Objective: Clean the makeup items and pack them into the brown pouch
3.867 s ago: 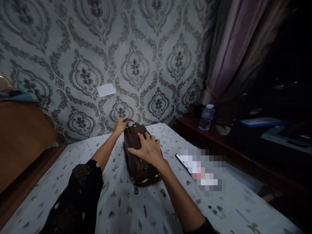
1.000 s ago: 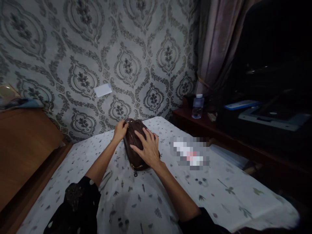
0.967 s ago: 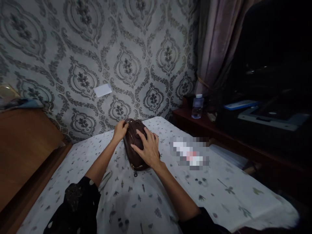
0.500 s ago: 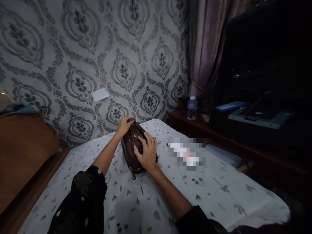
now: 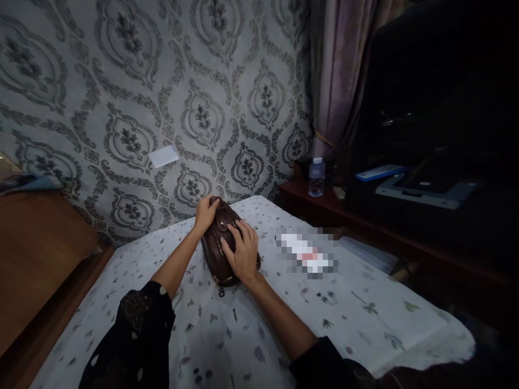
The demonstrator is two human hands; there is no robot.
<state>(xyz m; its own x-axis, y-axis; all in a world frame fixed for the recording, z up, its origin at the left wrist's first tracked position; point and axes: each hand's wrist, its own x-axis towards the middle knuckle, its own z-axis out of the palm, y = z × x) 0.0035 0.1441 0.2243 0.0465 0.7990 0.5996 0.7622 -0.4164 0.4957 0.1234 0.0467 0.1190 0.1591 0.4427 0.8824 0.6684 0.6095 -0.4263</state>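
A dark brown leather handbag (image 5: 216,254) with gold-coloured zips and a snap-button tab lies on the patterned white cloth (image 5: 219,335). My left hand (image 5: 206,214) is closed on the bag's far end, its thumb on the top. Spread fingers of my right hand (image 5: 243,248) rest flat on the bag's upper right side, near the tab and zip. The palm covers part of the bag's right side. A small metal ring (image 5: 221,294) hangs at the near end.
A pixelated object (image 5: 306,253) lies on the cloth right of the bag. Beyond it, a water bottle (image 5: 317,177) stands on a dark red table (image 5: 290,189). A brown wooden board (image 5: 40,254) is at left, and patterned wallpaper (image 5: 203,116) rises behind.
The dark gap along the bag's top near my right fingers has narrowed. My left hand stays at the far end, and my right hand remains on the bag. The view has shifted slightly.
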